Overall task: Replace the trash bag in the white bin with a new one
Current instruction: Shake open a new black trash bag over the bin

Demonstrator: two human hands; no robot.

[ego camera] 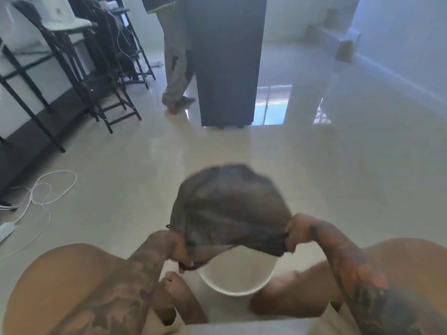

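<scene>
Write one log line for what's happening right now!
left hand: grips bag edge | right hand: grips bag edge | dark thin plastic trash bag: billowed above bin | round white plastic bin: on floor, unlined

The trash bag (229, 209) is dark grey and semi-translucent, with creased streaks. The bin (235, 287) is white. The floor (338, 177) is glossy pale beige. The far cabinet (225, 61) is dark grey. The left cable (48, 189) is white. The far-left racks (72, 68) are black.

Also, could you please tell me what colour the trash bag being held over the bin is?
The trash bag is dark grey to black, slightly see-through, in the head view.
</scene>
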